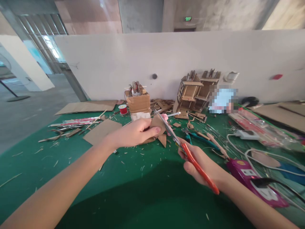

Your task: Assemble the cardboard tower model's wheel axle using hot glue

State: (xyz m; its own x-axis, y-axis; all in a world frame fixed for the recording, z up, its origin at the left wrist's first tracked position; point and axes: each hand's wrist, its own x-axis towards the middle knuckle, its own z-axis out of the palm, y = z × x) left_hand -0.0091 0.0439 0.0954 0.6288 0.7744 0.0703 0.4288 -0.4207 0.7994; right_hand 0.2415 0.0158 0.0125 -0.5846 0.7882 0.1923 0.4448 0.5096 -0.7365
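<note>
Pinched between the thumb and fingers of my left hand (135,132) is a small piece of cardboard (157,124). My right hand (202,162) is closed round the orange handles of a pair of scissors (170,130). The scissor blades point up and to the left and lie at the right edge of the cardboard piece; whether they bite into it I cannot tell. Just behind the blades are a small pink item (165,117) and a white stick (175,114). Behind my left hand stands a cardboard box (138,103) with wheel-like discs on top.
Cardboard scraps and slivers litter the green table (133,190). A red thread spool (123,109) stands left of the box. At the back right are cardboard shelf-like structures (190,92). Pliers (187,136), a purple power strip (257,184) and white cables lie to the right.
</note>
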